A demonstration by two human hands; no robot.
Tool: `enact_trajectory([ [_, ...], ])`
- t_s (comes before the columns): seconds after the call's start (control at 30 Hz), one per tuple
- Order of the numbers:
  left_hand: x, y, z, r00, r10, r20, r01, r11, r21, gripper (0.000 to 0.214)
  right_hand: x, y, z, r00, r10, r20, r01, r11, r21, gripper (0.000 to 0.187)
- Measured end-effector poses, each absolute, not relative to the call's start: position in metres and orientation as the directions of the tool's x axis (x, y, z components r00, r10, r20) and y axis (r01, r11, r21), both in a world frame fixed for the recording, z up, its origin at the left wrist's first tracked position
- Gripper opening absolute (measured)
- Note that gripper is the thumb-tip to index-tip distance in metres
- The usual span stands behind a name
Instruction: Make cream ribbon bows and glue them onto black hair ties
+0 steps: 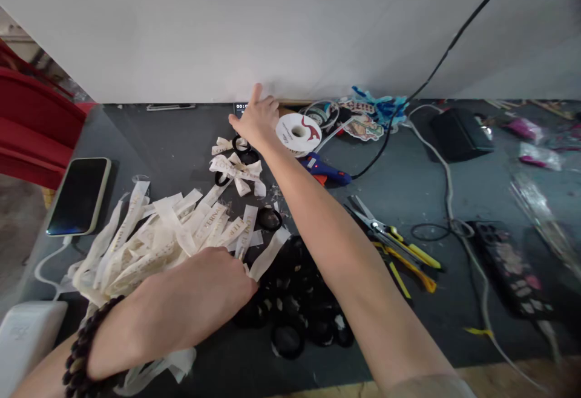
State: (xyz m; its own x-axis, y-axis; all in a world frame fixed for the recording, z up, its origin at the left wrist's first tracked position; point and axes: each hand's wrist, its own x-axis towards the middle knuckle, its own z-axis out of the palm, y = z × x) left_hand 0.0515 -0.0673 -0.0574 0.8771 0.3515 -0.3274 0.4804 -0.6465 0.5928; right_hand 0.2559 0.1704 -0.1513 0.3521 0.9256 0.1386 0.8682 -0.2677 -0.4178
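My right hand (256,121) reaches far across the dark table to a small dark device (240,107) by the wall, index finger stretched out on it. Just beside it lies a white ribbon spool (298,134). My left hand (206,292), with a dark bead bracelet on the wrist, rests on a heap of cut cream ribbon strips (149,244), fingers curled at the strips' ends; what they grip is hidden. Finished cream bows on black hair ties (236,171) lie between the hands. A pile of black hair ties (299,307) sits under my right forearm.
A phone (79,195) lies at the left with a white charger (25,334) below it. A blue glue gun (327,173), scissors and yellow cutters (394,244), cables, a black adapter (460,133) and a second phone (511,268) crowd the right. A red chair (31,126) stands at the left.
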Motion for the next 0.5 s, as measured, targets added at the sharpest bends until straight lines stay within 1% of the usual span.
enact_trajectory([
  [0.1,0.049,-0.069,-0.063,0.897,0.319,-0.306,0.442,-0.648,0.621,0.019,0.249,0.171,-0.140,0.390,0.915,0.101,0.872,-0.331,-0.361,0.097],
  [0.2,0.046,-0.070,-0.067,0.900,0.323,-0.294,0.436,-0.641,0.632,0.021,0.245,0.175,-0.137,0.415,0.906,0.080,0.854,-0.358,-0.377,0.102],
  [0.37,0.044,-0.070,-0.068,0.910,0.312,-0.272,0.413,-0.649,0.639,0.019,0.246,0.181,-0.147,0.460,0.873,0.162,0.834,-0.362,-0.417,0.096],
  [0.5,0.045,-0.070,-0.067,0.917,0.314,-0.246,0.398,-0.664,0.633,0.018,0.252,0.190,-0.156,0.465,0.867,0.178,0.836,-0.364,-0.411,0.100],
])
